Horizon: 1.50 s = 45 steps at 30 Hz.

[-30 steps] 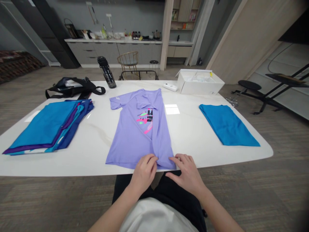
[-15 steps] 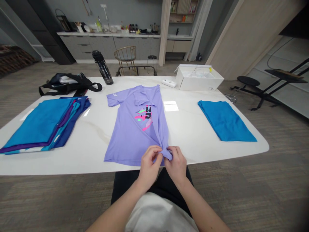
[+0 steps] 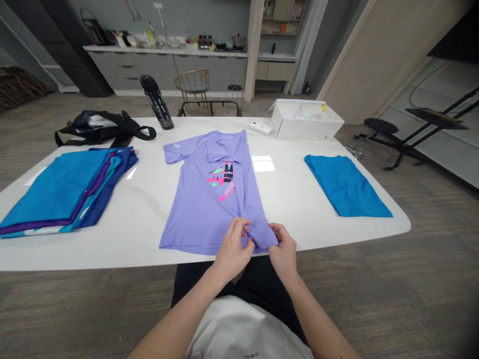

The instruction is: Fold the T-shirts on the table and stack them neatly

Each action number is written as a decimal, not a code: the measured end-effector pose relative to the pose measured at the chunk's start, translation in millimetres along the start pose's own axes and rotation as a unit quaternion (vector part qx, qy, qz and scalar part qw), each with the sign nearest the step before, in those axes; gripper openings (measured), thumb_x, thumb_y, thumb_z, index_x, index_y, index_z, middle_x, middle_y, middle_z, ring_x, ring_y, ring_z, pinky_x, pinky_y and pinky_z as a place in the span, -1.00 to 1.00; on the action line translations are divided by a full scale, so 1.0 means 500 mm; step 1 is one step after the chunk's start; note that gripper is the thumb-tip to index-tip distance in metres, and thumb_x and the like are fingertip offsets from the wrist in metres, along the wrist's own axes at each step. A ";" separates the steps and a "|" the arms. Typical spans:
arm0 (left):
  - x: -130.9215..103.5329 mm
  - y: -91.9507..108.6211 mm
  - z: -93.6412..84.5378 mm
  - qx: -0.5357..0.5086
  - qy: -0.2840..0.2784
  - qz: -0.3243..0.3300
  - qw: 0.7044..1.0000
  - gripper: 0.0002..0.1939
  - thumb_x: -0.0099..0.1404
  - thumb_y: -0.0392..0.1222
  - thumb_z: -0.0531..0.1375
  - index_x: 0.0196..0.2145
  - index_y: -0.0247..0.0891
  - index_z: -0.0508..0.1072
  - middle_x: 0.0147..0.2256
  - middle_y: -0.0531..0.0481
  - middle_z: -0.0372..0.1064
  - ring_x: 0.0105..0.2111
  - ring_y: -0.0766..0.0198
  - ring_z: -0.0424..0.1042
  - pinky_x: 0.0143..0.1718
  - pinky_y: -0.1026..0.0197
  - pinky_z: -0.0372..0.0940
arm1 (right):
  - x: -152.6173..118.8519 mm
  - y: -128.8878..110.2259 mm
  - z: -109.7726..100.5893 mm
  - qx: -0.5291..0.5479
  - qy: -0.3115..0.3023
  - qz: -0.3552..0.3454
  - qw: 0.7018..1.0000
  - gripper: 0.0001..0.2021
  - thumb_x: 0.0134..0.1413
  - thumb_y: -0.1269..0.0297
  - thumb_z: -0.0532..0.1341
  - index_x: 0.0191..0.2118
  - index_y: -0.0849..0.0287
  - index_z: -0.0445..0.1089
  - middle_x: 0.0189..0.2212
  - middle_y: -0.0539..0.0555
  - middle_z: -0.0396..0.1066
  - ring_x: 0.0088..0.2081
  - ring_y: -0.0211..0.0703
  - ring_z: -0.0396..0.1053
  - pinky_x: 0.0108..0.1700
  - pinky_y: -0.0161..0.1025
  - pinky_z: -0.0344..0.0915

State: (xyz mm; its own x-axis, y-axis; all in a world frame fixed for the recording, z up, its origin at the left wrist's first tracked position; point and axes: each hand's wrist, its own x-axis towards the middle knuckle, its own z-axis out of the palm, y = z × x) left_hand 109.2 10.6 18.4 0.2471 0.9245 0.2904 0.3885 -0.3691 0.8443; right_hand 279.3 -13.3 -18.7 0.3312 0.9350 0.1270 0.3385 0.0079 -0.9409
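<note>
A lavender t-shirt [image 3: 202, 209] with a colourful print lies on the white table [image 3: 288, 209], its right side folded over and one sleeve lying across the chest. My right hand [image 3: 283, 249] pinches the shirt's lower right corner at the table's front edge. Just left of it, my left hand [image 3: 235, 248] is at the hem with its fingers curled and a gap between thumb and fingertips; it seems to touch the fabric without gripping it.
Folded blue, purple and navy clothes [image 3: 60, 184] are stacked at the left. A folded blue cloth [image 3: 346, 187] lies at the right. Along the back are a black bag [image 3: 101, 127], a dark bottle [image 3: 157, 103], a white device [image 3: 261, 128] and an open white box [image 3: 305, 124].
My right hand has moved right, drawing the shirt's corner outward, and the bunched fabric has spread. My left hand's fingers have parted from the cloth they pinched. The view has shifted slightly.
</note>
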 end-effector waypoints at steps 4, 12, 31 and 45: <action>-0.021 -0.001 0.010 0.120 -0.078 0.039 0.989 -0.44 0.23 -0.30 0.30 0.16 -0.15 0.29 0.04 -0.14 0.38 0.03 0.01 0.41 0.05 -0.06 0.33 | 0.001 -0.015 -0.014 -0.037 0.016 0.010 0.999 -0.72 0.01 0.38 0.16 -0.13 0.15 0.49 -0.29 0.05 0.58 -0.31 -0.10 0.50 -0.22 -0.22 0.41; 0.030 0.017 0.034 0.228 -0.071 0.128 0.963 -0.70 0.44 -0.25 0.14 0.09 -0.17 0.43 -0.26 -0.05 0.52 -0.25 0.11 0.50 -0.14 0.04 0.29 | 0.015 -0.031 -0.037 -0.075 0.021 0.020 0.997 -0.88 0.09 0.28 0.23 -0.24 0.12 0.45 -0.44 -0.02 0.51 -0.46 -0.17 0.39 -0.36 -0.26 0.31; 0.169 0.096 -0.022 0.082 -0.121 0.157 0.977 -0.68 0.44 -0.38 0.07 0.07 -0.21 0.46 -0.09 -0.08 0.45 -0.09 0.21 0.49 -0.01 0.17 0.38 | -0.015 -0.026 -0.018 -0.151 0.018 0.016 0.988 -0.82 0.24 0.16 0.15 -0.17 0.11 0.41 -0.47 -0.02 0.48 -0.55 -0.20 0.33 -0.43 -0.27 0.20; 0.113 0.079 -0.002 -0.108 -0.199 0.090 0.970 -0.72 0.41 -0.33 0.13 -0.01 -0.16 0.54 -0.08 -0.04 0.52 -0.06 0.25 0.49 0.04 0.19 0.36 | 0.019 -0.036 -0.051 -0.171 0.075 -0.058 0.981 -0.70 0.22 0.05 0.20 -0.10 0.15 0.48 -0.34 0.06 0.50 -0.42 -0.17 0.35 -0.31 -0.23 0.29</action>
State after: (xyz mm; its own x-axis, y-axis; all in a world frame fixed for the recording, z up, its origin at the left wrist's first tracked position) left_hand 137.5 48.4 68.7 0.6337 0.7207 0.2811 0.1234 -0.4529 0.8830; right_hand 299.1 -13.6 7.5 0.3897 0.8722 0.2957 0.6484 -0.0319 -0.7606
